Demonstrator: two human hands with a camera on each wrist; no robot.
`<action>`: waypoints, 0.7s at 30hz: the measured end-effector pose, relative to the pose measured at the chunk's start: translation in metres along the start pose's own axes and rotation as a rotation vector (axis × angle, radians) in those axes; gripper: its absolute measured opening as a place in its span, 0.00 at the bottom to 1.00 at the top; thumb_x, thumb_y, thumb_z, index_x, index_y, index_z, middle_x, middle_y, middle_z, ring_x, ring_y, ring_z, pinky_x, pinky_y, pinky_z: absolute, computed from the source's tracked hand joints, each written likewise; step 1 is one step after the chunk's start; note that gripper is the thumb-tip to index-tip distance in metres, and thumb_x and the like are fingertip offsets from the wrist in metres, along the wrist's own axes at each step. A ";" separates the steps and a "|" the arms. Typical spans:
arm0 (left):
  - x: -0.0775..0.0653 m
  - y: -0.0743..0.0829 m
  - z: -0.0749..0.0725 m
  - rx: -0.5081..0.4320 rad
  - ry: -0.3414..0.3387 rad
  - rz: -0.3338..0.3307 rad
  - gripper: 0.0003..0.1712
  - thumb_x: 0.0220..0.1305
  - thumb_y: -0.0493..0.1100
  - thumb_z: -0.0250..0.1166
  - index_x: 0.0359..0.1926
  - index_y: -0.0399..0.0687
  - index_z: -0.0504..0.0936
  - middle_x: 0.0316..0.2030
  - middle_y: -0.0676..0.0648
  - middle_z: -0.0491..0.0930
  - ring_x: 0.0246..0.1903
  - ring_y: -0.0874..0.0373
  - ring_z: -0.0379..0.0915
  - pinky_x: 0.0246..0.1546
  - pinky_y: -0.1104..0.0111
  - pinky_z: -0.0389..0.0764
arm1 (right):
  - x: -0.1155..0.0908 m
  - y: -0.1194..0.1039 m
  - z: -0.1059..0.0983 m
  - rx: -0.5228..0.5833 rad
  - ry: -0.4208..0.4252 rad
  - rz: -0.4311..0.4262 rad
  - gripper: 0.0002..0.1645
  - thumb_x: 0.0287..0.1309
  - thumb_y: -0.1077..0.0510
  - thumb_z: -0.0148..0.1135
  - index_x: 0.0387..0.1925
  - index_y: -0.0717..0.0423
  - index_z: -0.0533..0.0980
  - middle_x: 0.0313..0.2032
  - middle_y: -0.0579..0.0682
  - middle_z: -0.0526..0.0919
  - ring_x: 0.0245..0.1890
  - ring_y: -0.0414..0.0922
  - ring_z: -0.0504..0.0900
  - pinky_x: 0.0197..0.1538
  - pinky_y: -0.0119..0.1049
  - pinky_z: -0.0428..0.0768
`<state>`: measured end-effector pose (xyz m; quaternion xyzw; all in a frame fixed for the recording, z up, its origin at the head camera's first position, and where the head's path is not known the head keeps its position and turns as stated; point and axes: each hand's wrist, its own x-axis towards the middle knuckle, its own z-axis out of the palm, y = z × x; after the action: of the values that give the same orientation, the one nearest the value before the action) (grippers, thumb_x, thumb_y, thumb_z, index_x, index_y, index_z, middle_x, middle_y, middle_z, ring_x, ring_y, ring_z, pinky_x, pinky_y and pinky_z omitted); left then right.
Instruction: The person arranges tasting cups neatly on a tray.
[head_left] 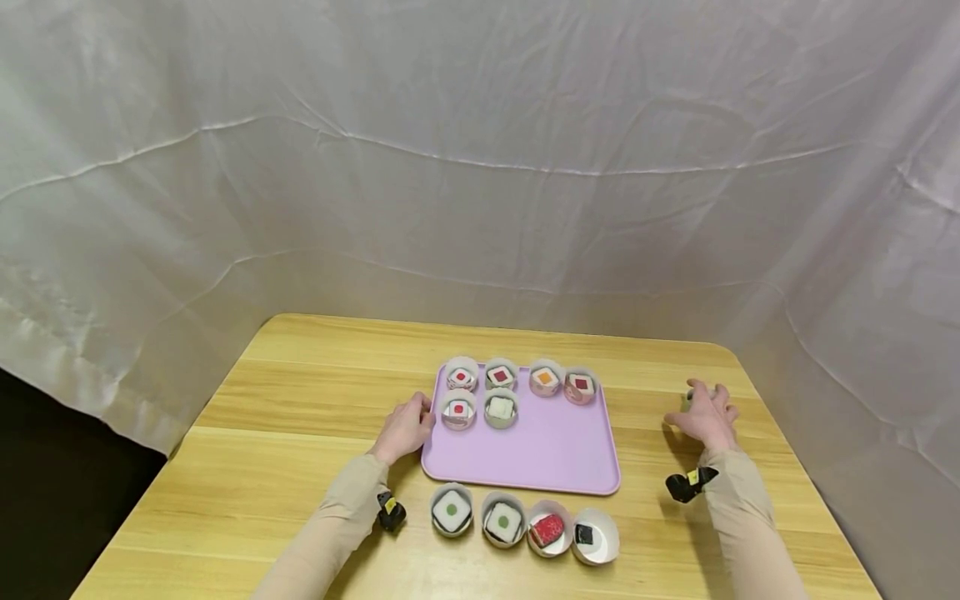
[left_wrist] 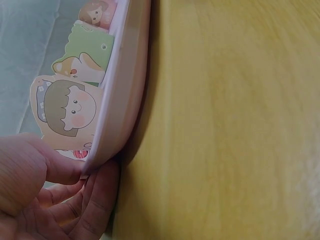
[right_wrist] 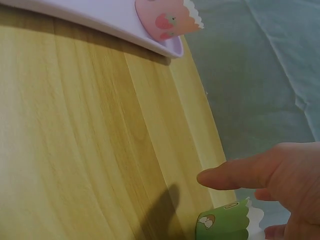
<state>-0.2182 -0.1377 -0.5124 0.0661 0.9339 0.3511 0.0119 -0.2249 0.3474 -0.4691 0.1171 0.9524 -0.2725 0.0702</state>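
While the person's left hand (head_left: pixel 405 429) pinches the left rim of a lilac tray (head_left: pixel 555 454), thumb on top and fingers curled beneath, the right hand (head_left: pixel 705 415) is spread at the far right of the wooden surface (head_left: pixel 262 417). Its thumb reaches out straight just beside a green paper cup (right_wrist: pixel 222 222), with a gap between the two; whether the other fingers touch that cup's far side, I can't tell from where I stand. The cup is well apart from the tray, which lies around the middle of the surface. Six paper cups (head_left: pixel 458 424) stand on the tray: four along its far edge, two nearer, behind the left hand. Their little sushi-like pieces show red, dark red or orange centres, one plainly pale. Between the tray and the person, four more cups make a slanting row, two holding green-centred pieces (head_left: pixel 452 510), one a red piece (head_left: pixel 547 529), the last a small black-sided piece (head_left: pixel 584 534).
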 end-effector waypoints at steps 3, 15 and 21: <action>0.000 0.000 0.000 -0.002 -0.004 -0.004 0.07 0.70 0.37 0.58 0.45 0.38 0.76 0.30 0.45 0.80 0.30 0.55 0.74 0.32 0.64 0.74 | 0.002 0.000 -0.002 -0.010 -0.007 0.001 0.54 0.57 0.55 0.64 0.75 0.68 0.45 0.70 0.84 0.29 0.63 0.86 0.42 0.55 0.78 0.63; 0.000 0.002 -0.001 -0.014 -0.024 -0.024 0.09 0.72 0.38 0.56 0.48 0.37 0.76 0.33 0.42 0.81 0.31 0.55 0.75 0.33 0.65 0.76 | 0.011 0.001 -0.006 -0.032 -0.012 0.033 0.51 0.55 0.59 0.62 0.74 0.68 0.47 0.68 0.85 0.35 0.59 0.85 0.49 0.52 0.76 0.68; -0.001 0.002 -0.002 -0.013 -0.018 -0.016 0.09 0.71 0.37 0.57 0.47 0.37 0.76 0.33 0.42 0.82 0.31 0.54 0.75 0.33 0.64 0.76 | 0.015 0.005 -0.006 -0.045 0.020 0.048 0.47 0.54 0.61 0.59 0.72 0.69 0.50 0.66 0.86 0.41 0.58 0.85 0.53 0.51 0.74 0.70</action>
<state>-0.2174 -0.1372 -0.5095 0.0619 0.9319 0.3565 0.0236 -0.2390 0.3571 -0.4698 0.1408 0.9559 -0.2479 0.0700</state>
